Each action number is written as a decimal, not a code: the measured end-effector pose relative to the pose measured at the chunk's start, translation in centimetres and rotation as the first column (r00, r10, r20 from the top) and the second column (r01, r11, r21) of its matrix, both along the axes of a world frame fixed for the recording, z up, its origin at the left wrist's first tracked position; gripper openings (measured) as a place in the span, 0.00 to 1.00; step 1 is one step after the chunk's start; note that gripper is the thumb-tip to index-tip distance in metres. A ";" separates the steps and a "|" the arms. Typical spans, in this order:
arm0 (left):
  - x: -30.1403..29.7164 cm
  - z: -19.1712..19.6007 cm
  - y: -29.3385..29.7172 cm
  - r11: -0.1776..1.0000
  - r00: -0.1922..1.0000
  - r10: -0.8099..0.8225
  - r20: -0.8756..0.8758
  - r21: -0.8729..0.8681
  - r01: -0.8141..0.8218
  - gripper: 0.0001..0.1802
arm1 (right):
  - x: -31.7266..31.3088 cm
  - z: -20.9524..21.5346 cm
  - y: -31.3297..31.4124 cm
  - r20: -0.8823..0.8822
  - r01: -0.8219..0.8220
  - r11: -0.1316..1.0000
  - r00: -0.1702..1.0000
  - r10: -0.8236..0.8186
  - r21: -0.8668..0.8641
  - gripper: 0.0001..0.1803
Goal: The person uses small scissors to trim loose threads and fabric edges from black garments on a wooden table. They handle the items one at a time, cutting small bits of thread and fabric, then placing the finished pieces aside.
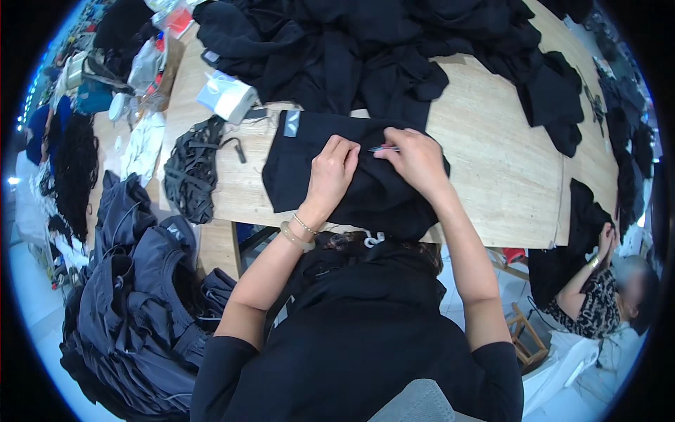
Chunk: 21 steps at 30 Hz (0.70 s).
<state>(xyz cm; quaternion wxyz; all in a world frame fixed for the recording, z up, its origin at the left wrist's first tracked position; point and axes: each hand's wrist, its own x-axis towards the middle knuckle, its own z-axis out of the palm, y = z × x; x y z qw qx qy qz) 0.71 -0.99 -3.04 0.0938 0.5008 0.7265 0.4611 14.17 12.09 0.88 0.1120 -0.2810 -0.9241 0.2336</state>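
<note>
A black garment (380, 190) lies folded on the table in front of me, with a small light patch (291, 124) at its upper left corner. My left hand (333, 169) is closed on the cloth near its middle, fingertips pinched together. Just to its right, my right hand (413, 156) grips a small, thin pointed tool (384, 148), its tip toward the left fingertips. Whether the tool is tweezers or thread snips cannot be made out. The cloth under both palms is hidden.
Black garments (337, 49) are heaped along the table's (492, 169) far side. To the left lie a tangle of dark straps (193, 169) and a white-and-blue box (226, 96). Dark grey clothes (133, 302) pile up at lower left. A person (587, 302) sits at the right.
</note>
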 end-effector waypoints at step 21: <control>-10.1 4.5 -5.5 0.985 0.195 0.073 0.978 -0.100 0.137 0.09 | 1.3 4.1 -1.0 -0.386 -0.079 0.757 0.891 -0.238 -0.648 0.09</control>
